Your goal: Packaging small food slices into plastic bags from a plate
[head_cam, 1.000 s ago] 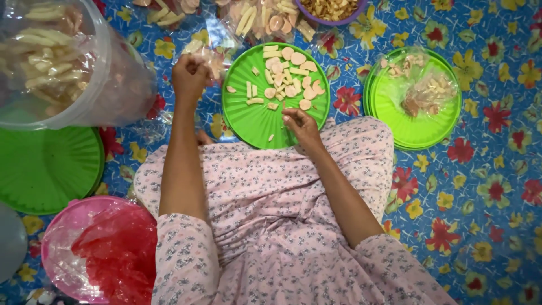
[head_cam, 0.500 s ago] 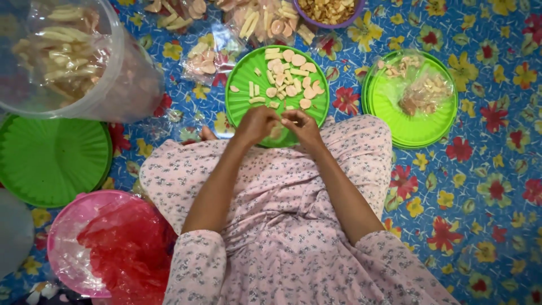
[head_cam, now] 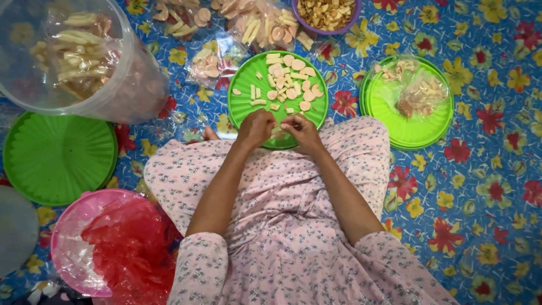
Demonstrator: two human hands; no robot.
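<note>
**Working Small Pale Pieces Over a Green Plate**

Sitting on a blue flowered floor cloth (head_cam: pixel 485 186), the person has a lap covered in pink flowered fabric (head_cam: pixel 282 226). Nearest on the left, a round pink plastic basin (head_cam: pixel 70 237) holds a crumpled red plastic bag (head_cam: pixel 130 254); the bottom edge of the view cuts the basin off. Beside it a grey rounded object (head_cam: pixel 14 229) is only partly in view and cannot be made out. Just beyond lies an empty ribbed green plastic plate (head_cam: pixel 56 155).

Both hands meet over the near rim of the round green plate in the middle (head_cam: pixel 243 107). The left hand (head_cam: pixel 255 127) is curled with fingertips drawn together, the right hand (head_cam: pixel 300 130) likewise, and they pinch something small between them that their fingers hide. On that plate lie pale round and stick-shaped snack pieces (head_cam: pixel 291 85).

To the right, a stack of green plates (head_cam: pixel 440 127) carries clear plastic bags of pale pieces (head_cam: pixel 415 93). Farther left stands a large clear plastic tub (head_cam: pixel 130 85) with a bag of pale sticks inside. At the top edge, clear bags of mixed snacks (head_cam: pixel 259 25) and a purple bowl (head_cam: pixel 350 22) of golden bits are cut off.
</note>
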